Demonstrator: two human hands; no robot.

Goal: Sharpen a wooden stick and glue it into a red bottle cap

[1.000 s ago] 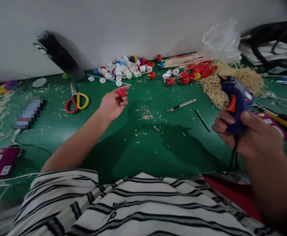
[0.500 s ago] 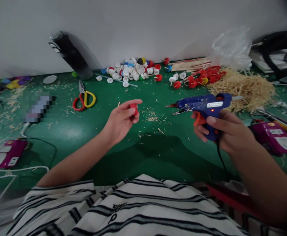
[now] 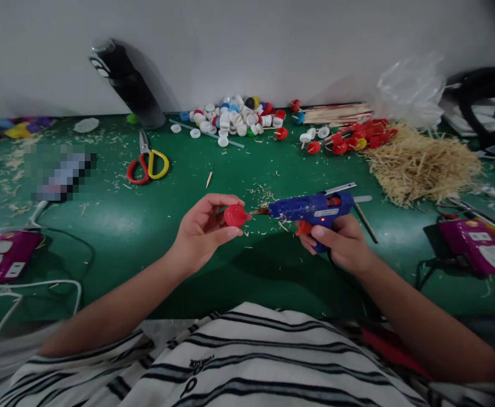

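Note:
My left hand (image 3: pixel 207 229) is closed round a red bottle cap (image 3: pixel 235 216), holding it between thumb and fingers above the green table. In my right hand (image 3: pixel 343 240) is a blue hot glue gun (image 3: pixel 310 208) with an orange trigger and a small lit light. Its nozzle points left and comes right up to the edge of the cap; whether it touches, I cannot tell. A pale glue stick (image 3: pixel 362 199) juts from the gun's back end. Beyond my left hand a short pointed wooden stick (image 3: pixel 209 180) lies on the table.
A heap of bottle caps (image 3: pixel 234 118) lies along the wall, with red caps on sticks (image 3: pixel 370 134) and a straw-like pile (image 3: pixel 425 161) to its right. Scissors (image 3: pixel 148 161), a black bottle (image 3: pixel 128 85) and a phone (image 3: pixel 63 175) are at left. Purple power sockets (image 3: pixel 478 246) stand at right.
The glue gun has moved left and down in my right hand, up to the cap. My left hand has turned, so the cap now faces the nozzle.

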